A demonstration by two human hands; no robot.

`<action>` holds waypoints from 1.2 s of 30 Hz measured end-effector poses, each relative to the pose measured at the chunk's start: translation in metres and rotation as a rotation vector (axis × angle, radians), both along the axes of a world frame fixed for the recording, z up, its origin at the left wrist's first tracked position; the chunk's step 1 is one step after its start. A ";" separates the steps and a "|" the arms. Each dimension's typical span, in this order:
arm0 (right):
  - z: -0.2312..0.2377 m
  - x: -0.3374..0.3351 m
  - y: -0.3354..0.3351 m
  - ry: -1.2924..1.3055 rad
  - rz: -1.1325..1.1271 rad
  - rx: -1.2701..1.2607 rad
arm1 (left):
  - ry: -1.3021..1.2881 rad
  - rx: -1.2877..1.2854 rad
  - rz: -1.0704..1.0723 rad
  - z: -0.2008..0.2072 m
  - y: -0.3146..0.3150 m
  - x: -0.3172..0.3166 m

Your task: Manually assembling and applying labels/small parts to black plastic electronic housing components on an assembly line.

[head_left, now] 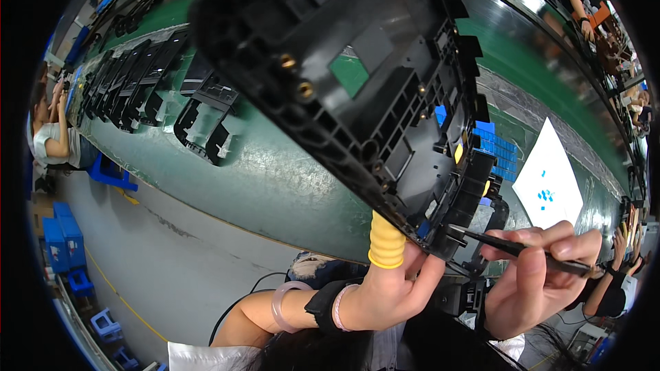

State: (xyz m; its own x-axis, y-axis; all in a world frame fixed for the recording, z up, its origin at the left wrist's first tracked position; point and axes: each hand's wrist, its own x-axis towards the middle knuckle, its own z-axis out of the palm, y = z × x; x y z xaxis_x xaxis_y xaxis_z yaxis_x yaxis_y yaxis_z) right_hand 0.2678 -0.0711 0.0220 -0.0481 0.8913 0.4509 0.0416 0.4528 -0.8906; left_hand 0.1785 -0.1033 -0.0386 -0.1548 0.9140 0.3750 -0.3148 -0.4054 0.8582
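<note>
A large black plastic housing, with ribs, brass inserts and a cut-out, is tilted up in front of me above the bench. My left hand grips its lower corner; a yellow ribbed finger cot covers one finger. Black tweezers lie pinched in my right hand, their tips at the housing's lower right corner. Whether the tips hold anything is too small to tell. Right of the housing, a white sheet carries several small blue pieces.
Similar black housings stand in a row along the green bench to the left. A blue gridded tray sits behind the held housing. Another person is at the far left. Blue bins and stools stand on the floor.
</note>
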 end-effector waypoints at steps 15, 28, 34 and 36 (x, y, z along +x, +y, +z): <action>0.026 -0.011 -0.029 -0.367 0.146 0.165 | -0.122 -0.380 -0.236 0.015 -0.007 -0.008; -0.006 -0.012 -0.004 -0.025 -0.028 0.193 | -0.078 -0.204 0.071 -0.003 -0.009 0.007; -0.006 -0.007 -0.002 0.065 0.086 0.199 | 0.197 -0.165 -0.001 0.001 -0.010 -0.003; -0.009 0.000 0.003 -0.044 0.143 0.476 | 0.050 -0.125 0.069 0.001 -0.007 0.005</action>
State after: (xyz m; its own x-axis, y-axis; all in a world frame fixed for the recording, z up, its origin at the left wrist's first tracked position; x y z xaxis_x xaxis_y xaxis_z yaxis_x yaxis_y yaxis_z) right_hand 0.2675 -0.0682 0.0130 -0.1835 0.5703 0.8007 -0.0175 0.8125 -0.5827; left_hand 0.1831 -0.1107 -0.0374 -0.2026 0.9420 0.2676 -0.2454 -0.3134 0.9174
